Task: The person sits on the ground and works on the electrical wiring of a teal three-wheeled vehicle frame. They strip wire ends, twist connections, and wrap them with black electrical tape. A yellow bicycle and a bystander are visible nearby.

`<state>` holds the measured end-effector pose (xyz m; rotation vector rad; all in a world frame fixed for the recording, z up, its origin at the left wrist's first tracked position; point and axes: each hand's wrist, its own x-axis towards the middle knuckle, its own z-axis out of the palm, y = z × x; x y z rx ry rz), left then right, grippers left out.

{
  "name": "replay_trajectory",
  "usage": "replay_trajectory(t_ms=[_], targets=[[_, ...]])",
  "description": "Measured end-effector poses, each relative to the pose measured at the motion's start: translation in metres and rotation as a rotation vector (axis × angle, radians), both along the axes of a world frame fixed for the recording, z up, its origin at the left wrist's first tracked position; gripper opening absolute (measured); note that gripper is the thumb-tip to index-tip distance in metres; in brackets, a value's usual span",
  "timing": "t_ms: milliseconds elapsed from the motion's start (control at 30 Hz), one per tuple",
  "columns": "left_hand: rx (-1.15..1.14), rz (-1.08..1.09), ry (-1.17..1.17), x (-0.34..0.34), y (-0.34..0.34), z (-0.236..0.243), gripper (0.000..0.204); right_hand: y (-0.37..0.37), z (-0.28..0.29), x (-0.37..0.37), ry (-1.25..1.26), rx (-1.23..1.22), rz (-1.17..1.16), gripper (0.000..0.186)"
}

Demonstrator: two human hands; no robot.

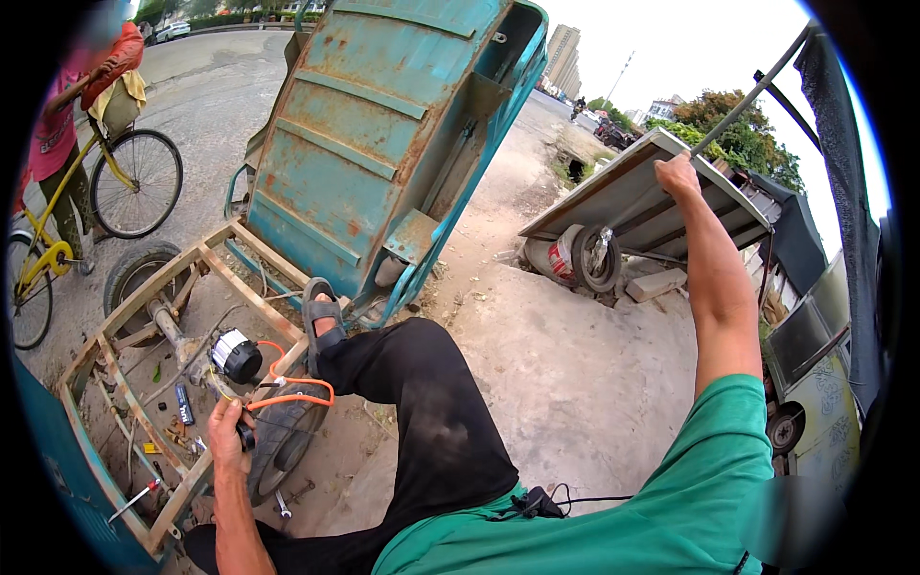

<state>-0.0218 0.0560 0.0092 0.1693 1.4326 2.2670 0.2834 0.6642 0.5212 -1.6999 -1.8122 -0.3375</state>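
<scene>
Holding a black round part (247, 438) in the left hand (228, 438), just beside an orange cable (305, 380) and near a motor (236, 356) inside a tan frame (153, 289). Gripping a grey pole (752, 93) with the right hand (678, 177), raised near a tilted board (613, 196). Resting 1 sandalled foot (324, 314) at the frame's edge.

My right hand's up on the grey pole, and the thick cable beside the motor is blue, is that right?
Not quite: the thick cable beside the motor is orange, not blue, as the head view shows. Your right hand is up on the grey pole.
</scene>
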Motion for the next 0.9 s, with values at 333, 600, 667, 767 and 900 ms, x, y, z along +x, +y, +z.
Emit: replay_trajectory(t_ms=[333, 600, 667, 767, 900], targets=[[-0.024, 0.005, 0.000, -0.004, -0.003, -0.013, 0.022, -0.019, 0.030, 0.065, 0.117, -0.066, 0.149, 0.077], [-0.043, -0.018, 0.018, -0.003, -0.019, -0.007, 0.022, -0.007, 0.039, 0.067, 0.237, -0.081, 0.015, 0.067], [-0.048, -0.017, 0.017, -0.003, -0.020, -0.007, 0.021, -0.013, 0.032, 0.059, 0.206, 0.022, 0.096, 0.040], [-0.061, 0.001, 0.014, -0.002, -0.017, -0.007, 0.021, -0.009, 0.037, 0.059, 0.177, -0.081, 0.123, 0.047], [-0.066, -0.014, 0.026, -0.006, -0.015, -0.018, 0.019, 0.002, 0.055, 0.076, 0.200, -0.075, -0.002, 0.057]])
